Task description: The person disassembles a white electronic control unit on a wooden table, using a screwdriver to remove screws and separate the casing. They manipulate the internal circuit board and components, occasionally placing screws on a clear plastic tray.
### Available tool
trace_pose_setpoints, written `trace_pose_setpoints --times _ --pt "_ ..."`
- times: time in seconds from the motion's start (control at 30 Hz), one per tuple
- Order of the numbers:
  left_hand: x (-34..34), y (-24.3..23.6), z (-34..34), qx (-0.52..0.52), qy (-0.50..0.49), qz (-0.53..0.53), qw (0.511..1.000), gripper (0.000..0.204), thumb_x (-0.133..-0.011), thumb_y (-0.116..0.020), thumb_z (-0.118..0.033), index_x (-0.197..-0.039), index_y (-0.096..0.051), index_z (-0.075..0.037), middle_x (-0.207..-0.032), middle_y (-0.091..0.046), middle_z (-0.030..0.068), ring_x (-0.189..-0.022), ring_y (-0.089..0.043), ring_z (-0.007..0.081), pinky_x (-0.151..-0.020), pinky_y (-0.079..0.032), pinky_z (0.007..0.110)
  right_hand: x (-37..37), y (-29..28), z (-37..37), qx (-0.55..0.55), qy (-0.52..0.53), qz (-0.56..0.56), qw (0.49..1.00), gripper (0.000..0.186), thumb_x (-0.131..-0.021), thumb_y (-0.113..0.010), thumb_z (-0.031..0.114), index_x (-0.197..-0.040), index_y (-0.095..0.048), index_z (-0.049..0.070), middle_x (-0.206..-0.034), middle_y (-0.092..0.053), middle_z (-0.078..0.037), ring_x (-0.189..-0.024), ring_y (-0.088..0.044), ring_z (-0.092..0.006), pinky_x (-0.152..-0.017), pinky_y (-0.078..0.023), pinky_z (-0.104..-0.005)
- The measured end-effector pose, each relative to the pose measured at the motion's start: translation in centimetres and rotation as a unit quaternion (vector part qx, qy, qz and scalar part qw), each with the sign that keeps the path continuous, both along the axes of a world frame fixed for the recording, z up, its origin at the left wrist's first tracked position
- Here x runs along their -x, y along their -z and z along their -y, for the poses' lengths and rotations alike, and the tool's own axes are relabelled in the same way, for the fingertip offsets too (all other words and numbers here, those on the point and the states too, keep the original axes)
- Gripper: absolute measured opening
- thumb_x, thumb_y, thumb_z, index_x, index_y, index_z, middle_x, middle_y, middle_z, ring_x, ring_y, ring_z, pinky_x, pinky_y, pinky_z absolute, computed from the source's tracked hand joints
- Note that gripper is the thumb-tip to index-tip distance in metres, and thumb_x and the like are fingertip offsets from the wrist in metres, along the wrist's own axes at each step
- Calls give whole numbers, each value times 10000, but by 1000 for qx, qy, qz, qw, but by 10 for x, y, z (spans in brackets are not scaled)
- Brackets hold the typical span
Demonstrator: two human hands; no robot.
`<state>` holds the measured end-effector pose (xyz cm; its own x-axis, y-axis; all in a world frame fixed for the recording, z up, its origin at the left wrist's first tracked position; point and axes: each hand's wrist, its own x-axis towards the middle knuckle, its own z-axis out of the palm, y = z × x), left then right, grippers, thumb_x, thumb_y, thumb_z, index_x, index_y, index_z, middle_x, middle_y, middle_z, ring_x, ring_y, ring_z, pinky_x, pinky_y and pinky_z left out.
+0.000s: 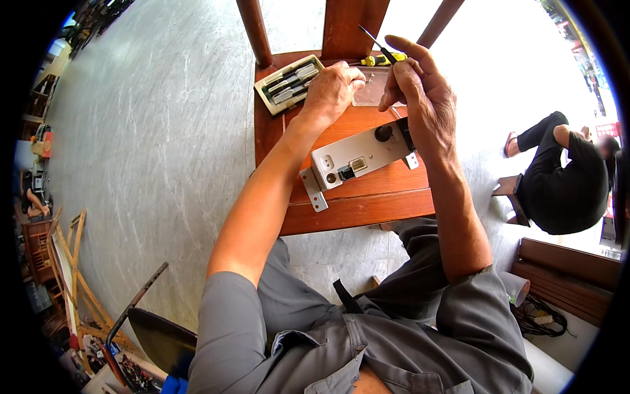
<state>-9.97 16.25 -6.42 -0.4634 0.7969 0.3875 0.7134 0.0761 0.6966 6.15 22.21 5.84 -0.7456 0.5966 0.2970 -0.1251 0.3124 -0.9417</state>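
Chair [367,207] carrying a silver metal unit [361,150] between two forearms

Red-brown wood makes up the chair, its seat edge nearest the person. The metal unit lies slantwise on the right half of the seat, from near left to far right. It is a long, pale silver box with a bare, smooth top. A black knob [383,133] stands toward the far right; nearer left are a pale-rimmed rectangular socket [357,163], a black fitting beside it, a two-slotted pale outlet and a round dark hole. A holed metal bracket [314,190] juts out at the near-left end. The right hand [430,98] is raised past the far-right end. The left hand [328,92] is beside a cream tool case [264,98] at far left, fingers drawn together; whether its grip holds anything I cannot tell. Right of it lies a translucent sheet [367,98], with a yellow-handled screwdriver [384,60] beyond. The right grip is pinched around a thin black screwdriver [388,54], tip pointing far left.
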Motion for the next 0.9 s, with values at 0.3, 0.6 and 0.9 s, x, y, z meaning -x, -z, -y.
trace_pose_setpoints --times 0.3,0.6,0.9 --pt "6 -35 14 -90 5 271 958 233 -1001 -721 -223 -1042 -773 0 -794 -687 -1 -662 -578 44 -618 -525 218 2 4 -4 3 12 -42 999 344 -1041 -561 160 -1316 -552 -47 -771 -658 -48 -639 -642 -83 -618 -547 -240" --pt "-59 -95 103 -185 -30 344 920 645 -989 -627 -597 -1102 -729 30 -932 -731 109 -901 -703 186 -866 -568 350 9 12 -12 -14 31 -82 996 241 -1055 -605 228 -1173 -611 19 -743 -627 -54 -655 -653 -115 -655 -622 -288" --pt "-95 -75 124 -100 -35 160 981 746 -800 -848 -567 -1271 -648 -24 -1185 -707 170 -1076 -719 291 -939 -590 412 1 -15 0 10 21 -70 997 274 -1031 -656 134 -1244 -653 -38 -933 -708 -51 -759 -644 -91 -678 -547 -241"
